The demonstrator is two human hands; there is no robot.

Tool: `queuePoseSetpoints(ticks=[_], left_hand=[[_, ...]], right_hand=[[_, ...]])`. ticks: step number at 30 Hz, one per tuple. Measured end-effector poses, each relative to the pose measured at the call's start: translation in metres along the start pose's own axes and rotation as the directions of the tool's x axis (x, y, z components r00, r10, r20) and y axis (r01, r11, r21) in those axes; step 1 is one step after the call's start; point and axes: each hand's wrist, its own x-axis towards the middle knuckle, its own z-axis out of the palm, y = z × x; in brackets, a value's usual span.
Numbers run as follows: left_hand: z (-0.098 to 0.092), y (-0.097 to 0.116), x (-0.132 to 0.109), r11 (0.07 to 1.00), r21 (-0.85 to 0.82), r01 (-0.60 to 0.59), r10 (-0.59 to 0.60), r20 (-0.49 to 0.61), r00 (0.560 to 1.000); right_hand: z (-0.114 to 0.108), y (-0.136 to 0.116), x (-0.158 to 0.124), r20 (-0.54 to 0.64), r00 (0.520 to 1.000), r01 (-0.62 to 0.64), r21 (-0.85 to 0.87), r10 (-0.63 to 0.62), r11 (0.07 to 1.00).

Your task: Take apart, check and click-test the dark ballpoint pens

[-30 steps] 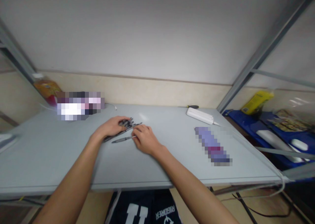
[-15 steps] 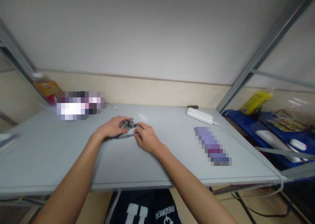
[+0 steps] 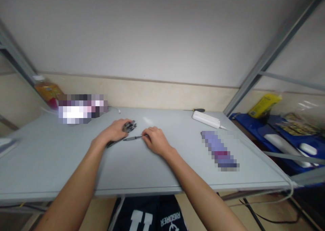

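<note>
My left hand is closed round a bundle of dark pens that rests on the pale grey table, their tips poking out past my fingers. My right hand pinches the right end of a single grey pen, which lies on the tabletop pointing toward the bundle. The two hands are a short gap apart.
A white power adapter and a small screwdriver lie at the back right. A blurred oblong item is on the right, another blurred item at the back left beside an orange packet. Blue bins stand off the right edge.
My right hand has slid right, drawing one pen out and away from the bundle. My left hand has stayed put on the bundle.
</note>
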Motion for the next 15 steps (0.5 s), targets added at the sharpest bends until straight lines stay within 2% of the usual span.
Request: queuePoseSetpoints(ticks=[10, 15], left_hand=[[0.005, -0.005, 0.0, 0.993, -0.001, 0.117, -0.117, -0.04, 0.992], [0.006, -0.005, 0.0, 0.991, 0.017, 0.136, -0.135, -0.027, 0.99]], right_hand=[[-0.019, 0.035, -0.02, -0.044, 0.998, -0.035, 0.046, 0.037, 0.998], [-0.02, 0.04, -0.026, -0.076, 0.996, -0.048, 0.07, 0.054, 0.996]])
